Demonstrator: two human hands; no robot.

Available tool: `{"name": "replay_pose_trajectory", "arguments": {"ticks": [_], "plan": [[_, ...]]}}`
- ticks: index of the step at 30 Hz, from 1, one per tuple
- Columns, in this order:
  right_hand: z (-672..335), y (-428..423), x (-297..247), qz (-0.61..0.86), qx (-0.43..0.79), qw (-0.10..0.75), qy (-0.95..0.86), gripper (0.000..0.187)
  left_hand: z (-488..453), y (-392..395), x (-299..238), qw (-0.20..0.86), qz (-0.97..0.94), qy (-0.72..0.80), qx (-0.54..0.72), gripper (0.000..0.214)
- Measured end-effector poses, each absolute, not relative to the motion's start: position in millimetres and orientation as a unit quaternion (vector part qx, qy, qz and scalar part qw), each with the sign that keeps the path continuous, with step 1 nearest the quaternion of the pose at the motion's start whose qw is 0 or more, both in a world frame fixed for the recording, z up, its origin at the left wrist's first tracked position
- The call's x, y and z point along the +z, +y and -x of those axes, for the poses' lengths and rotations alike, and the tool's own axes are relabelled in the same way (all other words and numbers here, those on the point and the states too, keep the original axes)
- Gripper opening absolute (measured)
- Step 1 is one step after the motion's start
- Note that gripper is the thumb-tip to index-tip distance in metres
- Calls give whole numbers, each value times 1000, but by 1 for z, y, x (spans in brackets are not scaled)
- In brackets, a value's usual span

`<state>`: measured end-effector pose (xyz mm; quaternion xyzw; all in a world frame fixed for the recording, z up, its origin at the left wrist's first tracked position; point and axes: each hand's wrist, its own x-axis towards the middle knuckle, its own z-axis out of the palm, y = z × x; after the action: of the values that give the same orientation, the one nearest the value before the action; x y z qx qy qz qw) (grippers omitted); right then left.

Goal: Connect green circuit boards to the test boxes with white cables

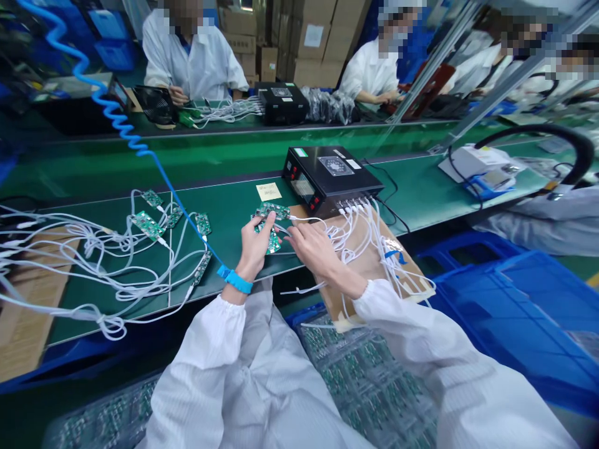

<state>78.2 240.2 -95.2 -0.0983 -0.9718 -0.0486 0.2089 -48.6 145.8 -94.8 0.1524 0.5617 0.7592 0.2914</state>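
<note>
My left hand (254,245) is closed on green circuit boards (272,212), its thumb lying across them over the bench edge. A white cable is plugged into the right end of the upper board. Close beside it, my right hand (311,246) pinches a white cable (283,231) near the lower board; whether its plug is seated I cannot tell. Behind my hands stands a black test box (334,178) with several white cables (360,218) running from its front. A blue wrist strap (235,279) with a coiled blue cord is on my left wrist.
Several circuit boards (148,226) on tangled white cables lie at the left. A yellow note (269,191) sits behind my hands. Trays of boards (374,380) are below the bench, with a blue bin (524,318) at the right. Co-workers sit across the bench.
</note>
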Motion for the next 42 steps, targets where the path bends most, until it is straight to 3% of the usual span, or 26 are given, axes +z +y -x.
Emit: {"name": "replay_pose_trajectory", "arguments": {"ticks": [6,11,17,21,28,32,42], "plan": [[-95,253,-102,117,138,252,-951,33,56,141,-99,279,-142,577,755,43],[-106,262,-89,214,367,317,-848,24,62,142,-107,251,-155,589,752,41],[-80,257,-74,199,507,319,-776,41,59,148,-118,185,-205,646,712,39],[-58,254,-80,159,449,305,-824,42,54,147,-120,135,-255,684,670,35],[-47,247,-97,64,296,368,-879,32,56,143,-122,43,-326,748,577,22],[-45,242,-97,82,284,384,-875,21,58,144,-126,12,-349,770,534,14],[-36,242,-103,90,250,386,-883,14,52,147,-128,16,-363,766,530,20]]}}
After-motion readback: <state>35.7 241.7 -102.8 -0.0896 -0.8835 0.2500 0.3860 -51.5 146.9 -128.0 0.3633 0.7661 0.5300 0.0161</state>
